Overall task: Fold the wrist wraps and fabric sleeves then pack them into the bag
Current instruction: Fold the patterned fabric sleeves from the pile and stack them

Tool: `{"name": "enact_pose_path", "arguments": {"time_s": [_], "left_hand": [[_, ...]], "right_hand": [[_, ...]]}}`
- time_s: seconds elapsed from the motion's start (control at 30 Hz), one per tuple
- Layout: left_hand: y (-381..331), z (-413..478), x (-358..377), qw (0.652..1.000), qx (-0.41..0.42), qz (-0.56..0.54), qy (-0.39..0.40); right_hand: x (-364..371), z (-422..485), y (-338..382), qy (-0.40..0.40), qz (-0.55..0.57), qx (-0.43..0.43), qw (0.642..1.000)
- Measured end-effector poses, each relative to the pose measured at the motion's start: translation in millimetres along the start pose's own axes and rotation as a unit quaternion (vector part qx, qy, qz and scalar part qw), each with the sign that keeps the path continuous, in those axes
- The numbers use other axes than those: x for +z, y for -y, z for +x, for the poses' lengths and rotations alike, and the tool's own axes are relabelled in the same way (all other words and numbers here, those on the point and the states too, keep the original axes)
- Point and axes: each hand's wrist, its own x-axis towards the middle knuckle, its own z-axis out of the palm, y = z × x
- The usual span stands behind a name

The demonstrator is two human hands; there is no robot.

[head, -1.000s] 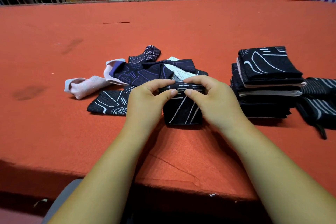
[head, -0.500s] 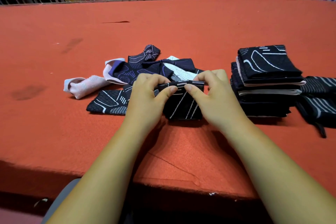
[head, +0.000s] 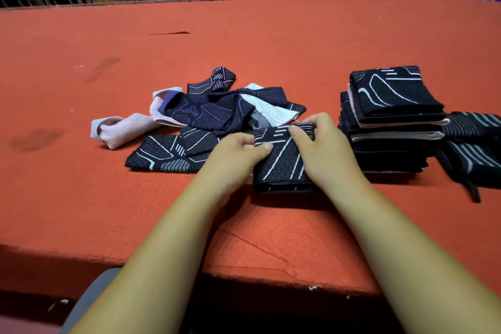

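- Left hand [head: 235, 152] and right hand [head: 322, 149] pinch a folded black diamond-knit sleeve with white lines [head: 282, 165], thumbs on top.
- It rests on red felt bench [head: 271, 35], between rumpled heap [head: 217, 108] and squared stack [head: 390, 116].

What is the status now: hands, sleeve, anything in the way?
Hands: left hand and right hand pinch folded sleeve. Sleeve rests on red table. Behind it unfolded pile, at right folded stack; no bag visible.
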Motion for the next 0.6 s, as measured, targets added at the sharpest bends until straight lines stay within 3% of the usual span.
{"name": "enact_pose_path", "arguments": {"time_s": [0.27,0.47,0.6], "left_hand": [[14,18,7,0.997,0.018,-0.024,-0.078],[21,25,19,0.994,0.017,0.001,-0.104],[21,23,21,0.990,0.042,0.075,-0.109]], "right_hand": [[-2,3,-2,0.098,-0.046,0.133,0.985],[-4,1,-2,0.087,-0.117,0.099,0.984],[-2,-1,-6,0.072,-0.149,0.096,0.982]]}}
